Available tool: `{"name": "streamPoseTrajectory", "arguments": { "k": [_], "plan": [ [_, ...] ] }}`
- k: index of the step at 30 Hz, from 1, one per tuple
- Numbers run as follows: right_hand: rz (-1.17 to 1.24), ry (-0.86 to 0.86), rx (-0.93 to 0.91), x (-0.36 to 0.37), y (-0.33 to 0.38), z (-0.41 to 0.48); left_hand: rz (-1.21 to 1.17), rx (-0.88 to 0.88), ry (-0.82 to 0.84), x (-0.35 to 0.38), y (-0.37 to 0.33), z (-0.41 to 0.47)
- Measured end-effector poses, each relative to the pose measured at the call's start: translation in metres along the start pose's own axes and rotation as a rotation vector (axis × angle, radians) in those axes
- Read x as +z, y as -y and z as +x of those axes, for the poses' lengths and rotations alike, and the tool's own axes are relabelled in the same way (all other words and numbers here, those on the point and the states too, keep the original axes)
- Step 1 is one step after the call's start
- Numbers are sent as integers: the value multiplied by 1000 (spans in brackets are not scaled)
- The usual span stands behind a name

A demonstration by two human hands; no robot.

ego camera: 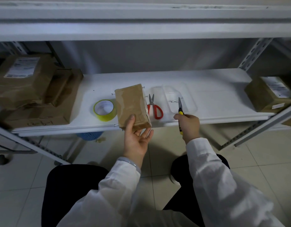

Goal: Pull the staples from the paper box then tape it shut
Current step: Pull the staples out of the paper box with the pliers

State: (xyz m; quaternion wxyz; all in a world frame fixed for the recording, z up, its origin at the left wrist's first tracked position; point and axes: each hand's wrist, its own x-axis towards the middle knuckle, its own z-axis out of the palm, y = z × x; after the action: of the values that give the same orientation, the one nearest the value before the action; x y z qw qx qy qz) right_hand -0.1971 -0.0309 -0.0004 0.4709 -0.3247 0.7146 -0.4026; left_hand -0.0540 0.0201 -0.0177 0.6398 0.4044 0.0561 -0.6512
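Plainly the white shelf (207,89) bears everything, and the box (131,102) lies tilted at its front edge, its near end hanging past the lip. The left hand (136,140) grips only that near end, thumb on top and fingers underneath. One slack grip and the box could tip off toward the floor. To the right of the box stands a clear tray (194,110). It looks light, so a nudge might skid it. Just left of the box, nearly touching, sits the tape roll (105,116), which a swing of the box could send rolling. Just right of the box lie the scissors (155,108). Further right, the right hand (189,124) is wrapped round the pliers (180,105), tips over the tray by a loose pin (176,100). Whether the tips pinch it I cannot tell; dropped carelessly, it could bounce out. Several staples (143,87) poke from the box's sides, some close to the left fingers, which they could prick.
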Motion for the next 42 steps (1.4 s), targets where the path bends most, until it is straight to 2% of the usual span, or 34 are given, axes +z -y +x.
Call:
{"name": "streamPoseTrajectory", "arguments": {
  "k": [5, 15, 18, 21, 23, 32, 37, 40, 42],
  "plan": [
    [-105, 7, 9, 0, -1, 4, 6, -1, -14, -2, 2, 1],
    [-22, 60, -35, 6, 7, -7, -2, 11, 7, -5, 1, 1],
    [48, 206, -27, 16, 15, -22, -1, 2, 13, -4, 2, 1],
    [94, 459, 2, 29, 25, -42, 10, -6, 55, -1, 4, -2],
    [146, 563, -9, 35, 29, -50, 9, -3, 97, -1, 4, -3],
    [180, 561, -26, 42, 29, -50, 222, 8, 217, -20, -13, -5],
    [170, 570, -14, 38, 25, -44, 188, -4, 149, -35, -38, 3],
    [134, 610, -31, 34, 24, -43, 319, 56, 123, -32, -59, 8],
    [87, 638, -51, 32, 23, -44, 423, 111, 212, -24, -67, 8]
  ]
}}
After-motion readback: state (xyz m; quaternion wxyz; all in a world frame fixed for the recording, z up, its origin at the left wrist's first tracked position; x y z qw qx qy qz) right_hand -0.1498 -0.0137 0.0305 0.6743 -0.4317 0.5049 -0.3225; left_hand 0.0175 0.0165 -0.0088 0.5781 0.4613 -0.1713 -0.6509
